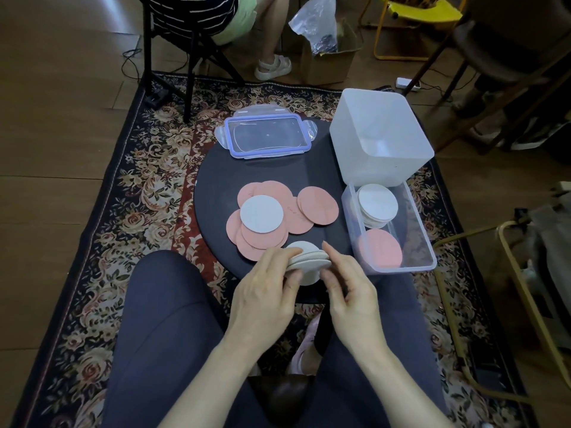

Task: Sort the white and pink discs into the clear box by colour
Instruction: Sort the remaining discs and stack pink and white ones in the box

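A small stack of white discs point(306, 256) hangs over the near edge of the round black table point(216, 186). My left hand point(265, 291) grips the stack's left side and my right hand point(349, 288) pinches its right side. Several pink discs point(318, 205) lie loose on the tabletop, with one white disc point(261, 213) on top of them. The clear box point(428, 239) stands at the table's right edge. A white stack point(377, 205) fills its far end and pink discs point(380, 248) its near end.
The box's blue-rimmed lid point(267, 136) lies at the table's far side. A tall white tub point(380, 140) stands behind the clear box. Another person sits on a chair point(173, 41) beyond the patterned rug point(148, 168). My knees flank the table.
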`<state>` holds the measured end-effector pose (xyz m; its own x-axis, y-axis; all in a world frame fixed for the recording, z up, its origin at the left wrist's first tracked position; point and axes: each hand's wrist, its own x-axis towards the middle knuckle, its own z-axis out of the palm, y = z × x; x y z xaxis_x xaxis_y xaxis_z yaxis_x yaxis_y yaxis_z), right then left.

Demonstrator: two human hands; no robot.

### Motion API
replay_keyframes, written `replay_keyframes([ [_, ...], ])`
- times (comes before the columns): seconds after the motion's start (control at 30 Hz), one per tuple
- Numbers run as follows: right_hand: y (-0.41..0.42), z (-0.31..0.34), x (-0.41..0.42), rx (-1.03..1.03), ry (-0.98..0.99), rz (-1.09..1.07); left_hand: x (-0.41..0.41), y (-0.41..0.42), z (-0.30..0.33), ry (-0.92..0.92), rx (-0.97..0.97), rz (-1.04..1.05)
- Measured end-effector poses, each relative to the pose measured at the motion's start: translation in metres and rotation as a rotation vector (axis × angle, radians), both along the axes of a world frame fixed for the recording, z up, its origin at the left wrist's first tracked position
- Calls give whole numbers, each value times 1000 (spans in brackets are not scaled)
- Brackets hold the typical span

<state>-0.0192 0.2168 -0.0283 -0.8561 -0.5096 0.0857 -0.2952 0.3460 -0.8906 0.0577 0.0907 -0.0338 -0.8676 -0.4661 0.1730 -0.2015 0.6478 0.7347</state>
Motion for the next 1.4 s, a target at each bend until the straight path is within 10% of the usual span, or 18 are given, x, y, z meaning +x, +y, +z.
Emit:
replay_keyframes([
  [0.63, 6, -1, 8, -23, -92, -120, 4, 5, -8, 114, 62, 25],
  [0.9, 18, 44, -12, -198, -219, -148, -14, 16, 30, 134, 399, -8],
  [1.17, 31, 79, -70, -303, -481, -448, -45, 37, 16, -16, -320, -341],
  [1.4, 8, 72, -90, -371, -816, -498, -46, 40, 11, -55, -380, -399],
])
